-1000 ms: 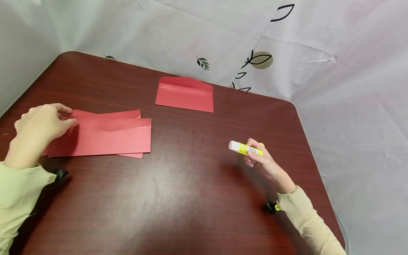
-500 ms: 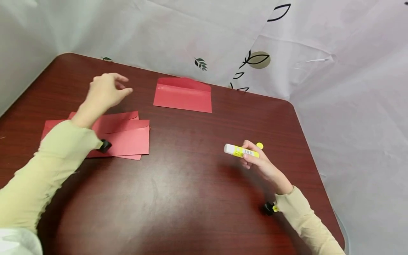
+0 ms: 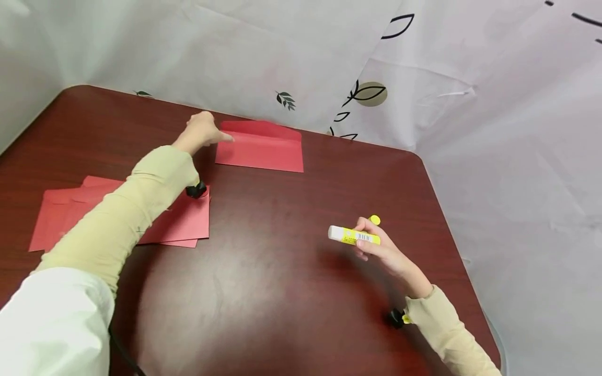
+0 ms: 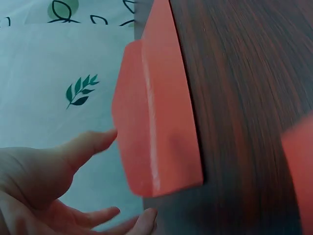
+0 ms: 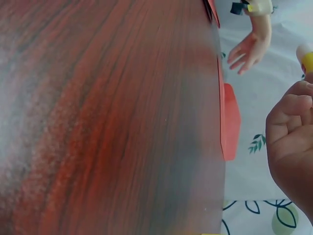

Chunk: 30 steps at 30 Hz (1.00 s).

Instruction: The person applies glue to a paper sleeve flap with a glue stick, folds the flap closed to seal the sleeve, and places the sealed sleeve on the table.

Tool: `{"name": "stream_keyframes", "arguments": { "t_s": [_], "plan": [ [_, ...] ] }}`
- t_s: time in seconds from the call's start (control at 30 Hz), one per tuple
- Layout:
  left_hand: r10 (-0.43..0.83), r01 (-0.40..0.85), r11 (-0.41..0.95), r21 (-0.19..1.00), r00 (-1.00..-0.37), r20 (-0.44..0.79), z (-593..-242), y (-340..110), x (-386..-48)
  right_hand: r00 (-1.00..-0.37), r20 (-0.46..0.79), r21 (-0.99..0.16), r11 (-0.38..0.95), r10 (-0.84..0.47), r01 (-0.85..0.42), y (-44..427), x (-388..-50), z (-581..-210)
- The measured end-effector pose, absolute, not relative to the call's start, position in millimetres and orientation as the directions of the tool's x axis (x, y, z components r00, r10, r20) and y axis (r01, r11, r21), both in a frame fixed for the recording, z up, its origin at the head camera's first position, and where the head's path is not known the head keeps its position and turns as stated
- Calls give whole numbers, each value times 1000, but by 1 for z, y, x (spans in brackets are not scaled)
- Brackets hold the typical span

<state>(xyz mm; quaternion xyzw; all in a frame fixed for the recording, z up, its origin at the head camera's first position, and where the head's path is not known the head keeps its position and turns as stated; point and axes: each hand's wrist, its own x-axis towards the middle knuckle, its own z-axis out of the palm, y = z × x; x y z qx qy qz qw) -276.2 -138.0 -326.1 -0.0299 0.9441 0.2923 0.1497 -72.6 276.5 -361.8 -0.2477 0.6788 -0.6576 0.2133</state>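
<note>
A red envelope [image 3: 263, 151] lies at the table's back edge, its flap spread away from me. A pale strip runs along the fold in the left wrist view. My left hand [image 3: 201, 131] hovers at the envelope's left end, thumb extended and fingers spread, holding nothing. It looks close to the flap; whether it touches, I cannot tell. On the right, my right hand [image 3: 378, 248] holds a glue stick [image 3: 352, 236] with a white end and yellow label, tilted over the table. A yellow cap [image 3: 374, 220] is just behind that hand.
Several overlapping red envelopes [image 3: 188, 222] lie on the table's left side, partly under my left forearm. White patterned sheeting [image 3: 320, 62] hangs behind the dark wooden table [image 3: 263, 271] and along its right side.
My left hand has left the overlapping envelopes and moved right and away from me to the single envelope. The right hand keeps holding the glue stick, barely shifted.
</note>
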Motion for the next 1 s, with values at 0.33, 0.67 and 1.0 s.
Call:
{"name": "stream_keyframes", "arguments": {
  "t_s": [0.33, 0.67, 1.0],
  "plan": [
    [-51, -210, 919, 333, -902, -428, -351, -108, -287, -822, -13, -999, 39, -569, -11, 281, -67, -364],
    [-15, -177, 911, 373, -917, -399, -355, -109, -290, -823, 9, -999, 21, -568, -26, 279, -68, -366],
    [-36, -222, 833, 506, -936, -350, -362, -118, -286, -807, 25, -999, 18, -590, -44, 276, -68, -366]
  ]
}}
